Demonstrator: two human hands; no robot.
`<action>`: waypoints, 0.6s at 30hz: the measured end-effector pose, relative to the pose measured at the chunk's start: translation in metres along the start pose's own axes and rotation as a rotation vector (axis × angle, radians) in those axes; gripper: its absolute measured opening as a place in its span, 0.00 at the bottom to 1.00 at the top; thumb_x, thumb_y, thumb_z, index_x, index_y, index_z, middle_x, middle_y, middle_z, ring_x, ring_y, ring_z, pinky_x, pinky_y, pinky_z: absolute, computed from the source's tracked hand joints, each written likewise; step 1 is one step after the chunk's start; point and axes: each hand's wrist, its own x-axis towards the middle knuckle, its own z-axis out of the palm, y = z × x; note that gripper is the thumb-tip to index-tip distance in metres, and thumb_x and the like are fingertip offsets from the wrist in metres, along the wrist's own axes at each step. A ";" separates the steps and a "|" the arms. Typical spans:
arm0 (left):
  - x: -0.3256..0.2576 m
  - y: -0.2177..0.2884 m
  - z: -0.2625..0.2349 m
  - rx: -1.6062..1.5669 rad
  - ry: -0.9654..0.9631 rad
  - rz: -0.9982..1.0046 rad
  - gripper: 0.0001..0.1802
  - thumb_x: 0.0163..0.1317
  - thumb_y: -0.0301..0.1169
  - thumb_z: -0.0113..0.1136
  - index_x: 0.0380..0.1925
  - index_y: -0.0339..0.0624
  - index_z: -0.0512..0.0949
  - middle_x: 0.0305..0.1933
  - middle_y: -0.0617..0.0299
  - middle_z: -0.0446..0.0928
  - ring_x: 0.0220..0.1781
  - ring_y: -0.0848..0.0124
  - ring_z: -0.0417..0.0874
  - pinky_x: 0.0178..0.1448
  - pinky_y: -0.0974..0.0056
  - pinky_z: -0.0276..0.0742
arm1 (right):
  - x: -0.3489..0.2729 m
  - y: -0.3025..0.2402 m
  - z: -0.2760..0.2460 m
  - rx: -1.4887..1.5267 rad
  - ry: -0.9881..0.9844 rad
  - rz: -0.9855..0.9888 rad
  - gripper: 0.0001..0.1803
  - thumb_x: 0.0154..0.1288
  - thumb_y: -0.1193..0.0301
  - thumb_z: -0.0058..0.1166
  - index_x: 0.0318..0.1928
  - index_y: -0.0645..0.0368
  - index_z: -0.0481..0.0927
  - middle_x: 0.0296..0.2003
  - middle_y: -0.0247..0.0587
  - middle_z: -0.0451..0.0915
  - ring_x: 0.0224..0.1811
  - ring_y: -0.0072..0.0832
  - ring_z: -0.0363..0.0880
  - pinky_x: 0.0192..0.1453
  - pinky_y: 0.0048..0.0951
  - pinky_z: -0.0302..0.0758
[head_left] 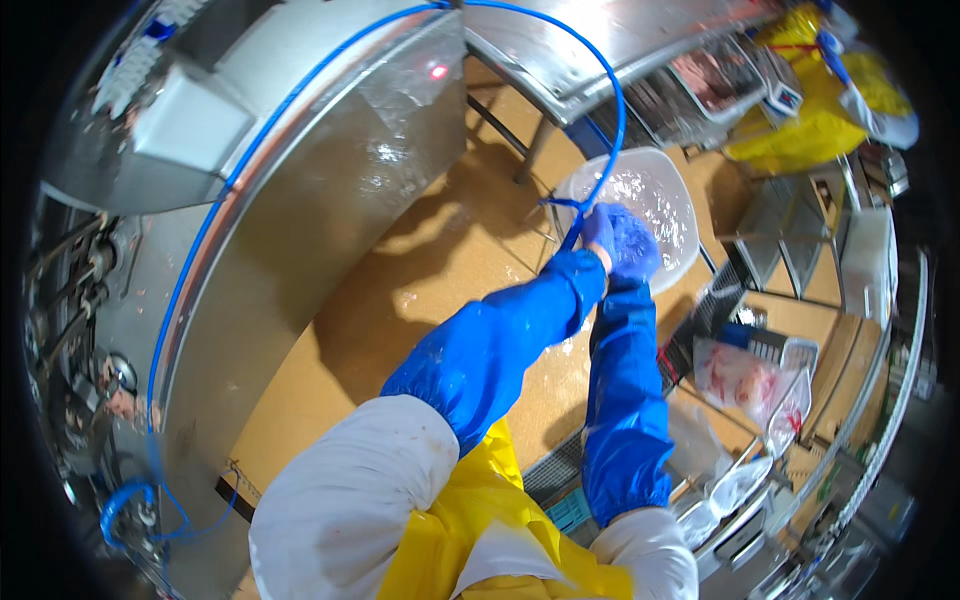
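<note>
Downward fisheye view from head height

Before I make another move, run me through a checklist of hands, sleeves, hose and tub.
1. Gloves on: ok; left hand and right hand are both gloved.
2. Sleeves up the forearms: ok; left sleeve and right sleeve are blue covers.
3. Hands at the white tub: ok; both appear over its near side.
4. Blue hose clear of the tub: not ok; it crosses the tub in this view.
5. Left hand's grip on the hose: cannot tell.
6. Right hand empty: cannot tell.
</note>
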 end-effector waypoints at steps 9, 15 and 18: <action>-0.274 0.205 -0.011 -0.072 0.123 0.277 0.16 0.67 0.40 0.53 0.27 0.40 0.78 0.27 0.62 0.78 0.32 0.72 0.80 0.38 0.65 0.76 | -0.157 -0.073 0.193 0.761 0.040 0.335 0.14 0.57 0.64 0.49 0.34 0.61 0.81 0.37 0.45 0.82 0.44 0.39 0.79 0.54 0.41 0.73; -0.485 0.350 -0.145 -0.480 0.205 0.476 0.12 0.65 0.35 0.58 0.33 0.35 0.82 0.33 0.54 0.83 0.34 0.63 0.85 0.41 0.62 0.80 | -0.338 -0.108 0.452 0.740 -0.317 0.635 0.10 0.51 0.67 0.53 0.29 0.59 0.82 0.33 0.43 0.84 0.41 0.37 0.81 0.53 0.37 0.74; -0.602 0.410 -0.228 0.890 0.844 1.243 0.12 0.66 0.36 0.59 0.41 0.40 0.76 0.34 0.53 0.80 0.36 0.61 0.84 0.43 0.59 0.81 | -0.453 -0.114 0.580 0.762 -0.454 0.762 0.11 0.50 0.66 0.53 0.29 0.60 0.81 0.35 0.43 0.83 0.40 0.37 0.80 0.53 0.36 0.75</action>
